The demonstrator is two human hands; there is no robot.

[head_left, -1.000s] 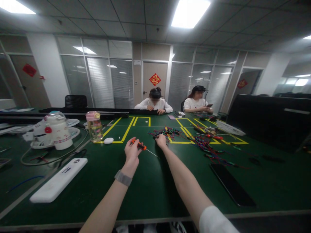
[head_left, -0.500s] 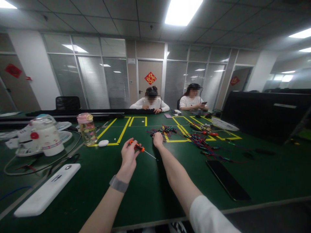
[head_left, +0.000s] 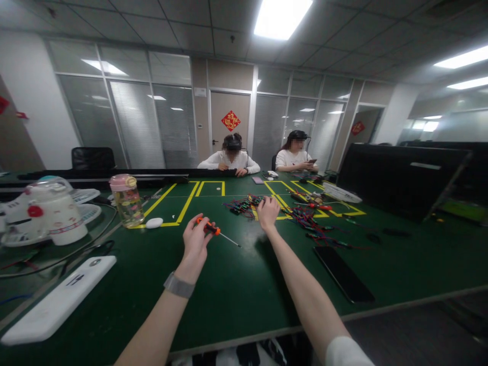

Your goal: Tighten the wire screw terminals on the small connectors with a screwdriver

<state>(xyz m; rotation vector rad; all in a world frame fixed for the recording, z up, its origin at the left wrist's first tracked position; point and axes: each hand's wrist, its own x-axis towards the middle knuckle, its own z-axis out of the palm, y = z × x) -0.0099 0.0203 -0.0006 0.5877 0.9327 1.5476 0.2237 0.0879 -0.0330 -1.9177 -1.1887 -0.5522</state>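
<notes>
In my left hand [head_left: 195, 241] is a screwdriver [head_left: 209, 225] with an orange and black handle, my fingers closed around it. Its thin metal shaft points right and down, the tip just above the green table. My right hand [head_left: 268, 212] reaches over the right side of a heap of small green circuit boards with red and dark wires [head_left: 241, 204]. Its fingers look apart, and nothing shows between them; the hand hides part of the heap. A second tangle of wired boards [head_left: 308, 218] lies to the right of this hand.
A black phone [head_left: 343, 274] lies at right, below a dark monitor [head_left: 404, 180]. On the left are a white power bank-like slab [head_left: 57, 305], a white jug [head_left: 59, 216], a drinking bottle [head_left: 127, 203] and a white oval case [head_left: 154, 223]. Two people sit across the table [head_left: 236, 305].
My right hand has moved right across the heap of wired boards, and its fingers show more. The left hand keeps the screwdriver at about the same place. The view has turned slightly right.
</notes>
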